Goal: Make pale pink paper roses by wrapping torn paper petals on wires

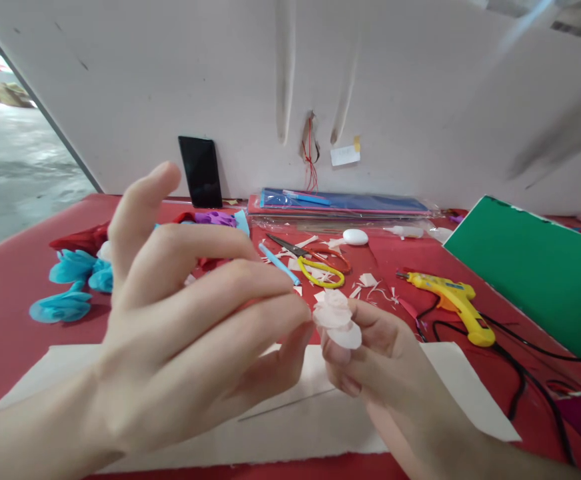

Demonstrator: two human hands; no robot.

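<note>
A small pale pink paper flower (pixel 338 317) with layered rounded petals is held between the thumb and fingers of my right hand (pixel 388 363). My left hand (pixel 205 320) comes in from the left, its little finger raised. Its thumb and index finger are pinched together at the flower's left edge, though the exact contact is hard to see. A thin dark wire (pixel 290 405) shows below the hands, over a cream sheet (pixel 450 373) on the red table (pixel 5 287).
Scissors (pixel 323 272), a light blue stick (pixel 279 265) and paper scraps lie beyond the hands. A yellow glue gun (pixel 450 300) with black cords and a green board (pixel 535 267) are on the right. Blue flowers (pixel 68 287) sit left. A phone (pixel 200 172) leans against the wall.
</note>
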